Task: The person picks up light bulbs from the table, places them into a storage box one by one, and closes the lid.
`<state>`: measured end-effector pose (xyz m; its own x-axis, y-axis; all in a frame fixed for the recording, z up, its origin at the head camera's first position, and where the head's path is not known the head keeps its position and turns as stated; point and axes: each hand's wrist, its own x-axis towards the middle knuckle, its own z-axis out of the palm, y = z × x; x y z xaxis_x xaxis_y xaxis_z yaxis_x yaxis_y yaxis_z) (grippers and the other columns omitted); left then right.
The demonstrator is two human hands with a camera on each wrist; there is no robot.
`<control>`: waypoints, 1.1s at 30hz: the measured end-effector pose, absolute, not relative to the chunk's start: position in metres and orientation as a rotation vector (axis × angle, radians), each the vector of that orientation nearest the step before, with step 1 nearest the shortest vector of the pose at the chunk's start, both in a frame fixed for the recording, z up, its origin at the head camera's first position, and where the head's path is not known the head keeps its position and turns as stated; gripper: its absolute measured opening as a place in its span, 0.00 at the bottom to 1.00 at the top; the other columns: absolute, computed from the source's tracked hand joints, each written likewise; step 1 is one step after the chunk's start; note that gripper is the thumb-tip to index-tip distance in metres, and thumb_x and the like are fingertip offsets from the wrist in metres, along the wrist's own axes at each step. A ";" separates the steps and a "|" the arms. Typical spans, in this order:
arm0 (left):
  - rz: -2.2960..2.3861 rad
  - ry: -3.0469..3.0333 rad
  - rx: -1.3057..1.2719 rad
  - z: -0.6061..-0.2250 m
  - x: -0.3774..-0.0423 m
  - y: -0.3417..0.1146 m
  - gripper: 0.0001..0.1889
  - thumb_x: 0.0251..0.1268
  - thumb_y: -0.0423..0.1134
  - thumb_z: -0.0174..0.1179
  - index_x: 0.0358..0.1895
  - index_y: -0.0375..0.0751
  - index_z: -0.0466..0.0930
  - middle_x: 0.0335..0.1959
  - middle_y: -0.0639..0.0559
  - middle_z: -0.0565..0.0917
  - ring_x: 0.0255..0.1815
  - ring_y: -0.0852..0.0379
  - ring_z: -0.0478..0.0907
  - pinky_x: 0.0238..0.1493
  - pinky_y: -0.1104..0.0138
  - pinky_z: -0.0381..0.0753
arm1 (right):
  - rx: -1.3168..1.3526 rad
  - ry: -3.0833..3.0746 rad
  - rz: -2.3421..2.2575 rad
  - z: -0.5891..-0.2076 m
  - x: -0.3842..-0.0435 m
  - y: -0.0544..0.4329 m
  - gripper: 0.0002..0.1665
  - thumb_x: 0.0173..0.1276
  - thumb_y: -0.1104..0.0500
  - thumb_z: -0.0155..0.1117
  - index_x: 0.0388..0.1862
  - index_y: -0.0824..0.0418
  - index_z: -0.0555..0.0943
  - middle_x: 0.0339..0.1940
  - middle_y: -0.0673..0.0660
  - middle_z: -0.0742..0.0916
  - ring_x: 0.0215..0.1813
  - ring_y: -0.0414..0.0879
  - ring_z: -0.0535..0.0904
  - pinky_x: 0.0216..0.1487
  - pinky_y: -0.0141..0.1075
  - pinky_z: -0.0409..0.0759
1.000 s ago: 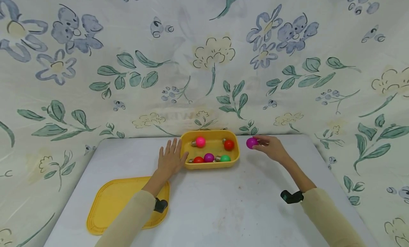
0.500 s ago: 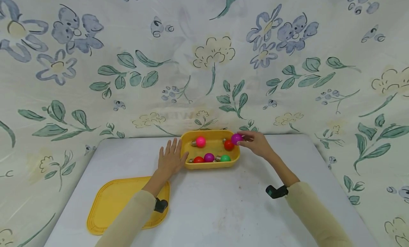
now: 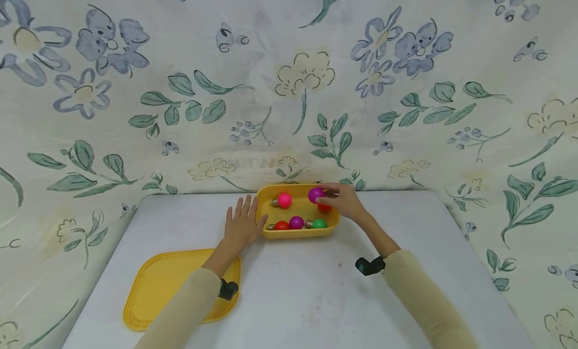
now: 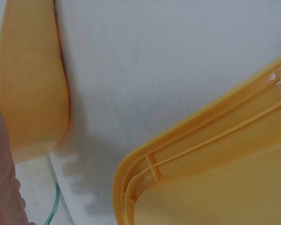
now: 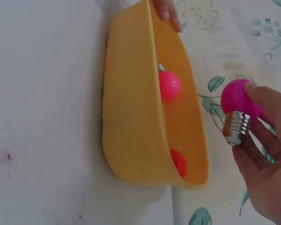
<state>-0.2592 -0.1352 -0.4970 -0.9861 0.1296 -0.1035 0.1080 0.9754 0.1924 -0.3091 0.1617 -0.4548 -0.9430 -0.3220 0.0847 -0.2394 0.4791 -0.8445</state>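
My right hand (image 3: 345, 202) pinches a purple light bulb (image 3: 315, 194) between thumb and fingers, over the right part of a yellow plastic container (image 3: 298, 234). In the right wrist view the silver screw base (image 5: 236, 126) of that bulb points downward. Straight and spread, the fingers of my left hand (image 3: 241, 227) rest against the container's left end. Inside lie a pink bulb (image 3: 284, 200), a red bulb (image 3: 324, 208) partly covered by my right hand, and along the near wall another red bulb (image 3: 282, 225), a purple bulb (image 3: 296, 222) and a green bulb (image 3: 319, 223).
A flat yellow lid or tray (image 3: 167, 283) with a raised rim lies on the white table (image 3: 311, 294) at front left, partly under my left forearm. A flower-patterned sheet (image 3: 253, 98) rises directly behind the table's far edge, close to the container.
My right hand has carried the purple light bulb leftward, from beside the container on its right to over its inside. The left hand has stayed at the container's left end.
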 end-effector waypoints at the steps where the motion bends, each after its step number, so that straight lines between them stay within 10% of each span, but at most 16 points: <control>1: 0.281 3.007 0.182 -0.497 -0.259 -0.135 0.39 0.80 0.57 0.37 0.80 0.35 0.41 0.81 0.36 0.43 0.80 0.37 0.36 0.74 0.40 0.38 | -0.498 2.622 -1.485 -0.455 -0.309 0.159 0.25 0.67 0.60 0.71 0.62 0.66 0.80 0.56 0.63 0.84 0.58 0.58 0.80 0.58 0.46 0.79; 33: 0.267 2.998 0.159 -0.501 -0.262 -0.136 0.39 0.79 0.59 0.35 0.81 0.36 0.40 0.81 0.38 0.42 0.80 0.38 0.34 0.74 0.41 0.37 | -0.384 2.504 -1.441 -0.493 -0.313 0.095 0.25 0.66 0.58 0.73 0.61 0.59 0.82 0.52 0.58 0.86 0.53 0.54 0.80 0.49 0.40 0.84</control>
